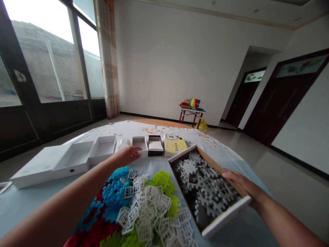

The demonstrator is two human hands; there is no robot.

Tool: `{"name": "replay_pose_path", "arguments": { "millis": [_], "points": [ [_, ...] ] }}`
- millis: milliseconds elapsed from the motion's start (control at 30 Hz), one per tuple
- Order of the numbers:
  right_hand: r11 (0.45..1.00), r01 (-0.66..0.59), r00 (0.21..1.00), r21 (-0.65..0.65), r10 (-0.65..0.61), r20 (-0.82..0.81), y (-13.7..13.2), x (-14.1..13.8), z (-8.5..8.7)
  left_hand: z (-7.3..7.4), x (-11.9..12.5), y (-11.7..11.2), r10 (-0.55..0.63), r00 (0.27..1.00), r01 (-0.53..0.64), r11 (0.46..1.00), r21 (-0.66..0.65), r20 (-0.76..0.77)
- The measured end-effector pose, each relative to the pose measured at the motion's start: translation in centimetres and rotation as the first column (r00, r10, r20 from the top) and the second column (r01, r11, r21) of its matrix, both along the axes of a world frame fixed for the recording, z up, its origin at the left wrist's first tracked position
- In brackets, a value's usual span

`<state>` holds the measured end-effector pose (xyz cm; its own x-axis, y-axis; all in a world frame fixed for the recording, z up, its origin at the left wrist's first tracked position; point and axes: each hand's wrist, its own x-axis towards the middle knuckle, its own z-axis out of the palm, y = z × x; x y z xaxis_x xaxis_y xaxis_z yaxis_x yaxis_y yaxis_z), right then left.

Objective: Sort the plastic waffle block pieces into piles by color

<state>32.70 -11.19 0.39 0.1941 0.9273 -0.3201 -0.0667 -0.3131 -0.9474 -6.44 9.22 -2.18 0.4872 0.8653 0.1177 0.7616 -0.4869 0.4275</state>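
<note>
My right hand [238,180] grips the right edge of an open shallow cardboard box [209,157], its thumb over the rim. Inside lie many grey interlocking plastic building pieces [205,181], flat with notched edges. My left hand [128,156] is stretched forward above the table, fingers extended and holding nothing that I can see. It overlaps a small open white box [144,144] in the view; whether it touches it I cannot tell. Below lies a pile of blue pieces [114,195], white window-frame pieces [151,206], green pieces [161,180] and red pieces [89,228].
Several open white boxes [74,154] stand in a row at the left. A black-and-white box [155,145] and a yellow-and-white box [174,144] continue the row. All rest on a cloth-covered round table [123,128]. A small side table [191,109] stands by the far wall.
</note>
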Motion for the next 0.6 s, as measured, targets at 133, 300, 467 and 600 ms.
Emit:
{"name": "replay_pose_path", "arguments": {
  "millis": [133,300,467,600],
  "points": [
    [0.983,-0.098,0.978,0.157,0.066,0.199,2.4,-2.2,2.7,-0.5,-6.7,-4.3,0.129,0.964,-0.107,0.989,-0.105,0.233],
    [0.897,-0.346,0.785,0.274,0.116,0.609,5.1,-6.9,4.0,-3.8,-11.9,-8.6,0.34,0.852,-0.269,0.936,-0.225,0.398],
    [0.811,-0.522,0.44,0.264,-0.009,0.898,5.9,-11.8,5.2,-4.1,-10.1,-10.7,0.36,0.821,-0.255,0.926,-0.279,0.442],
    [0.759,-0.607,0.28,0.237,-0.075,0.957,5.4,-15.4,6.5,-3.9,-7.9,-10.9,0.379,0.771,-0.231,0.915,-0.33,0.511]
  ]
}}
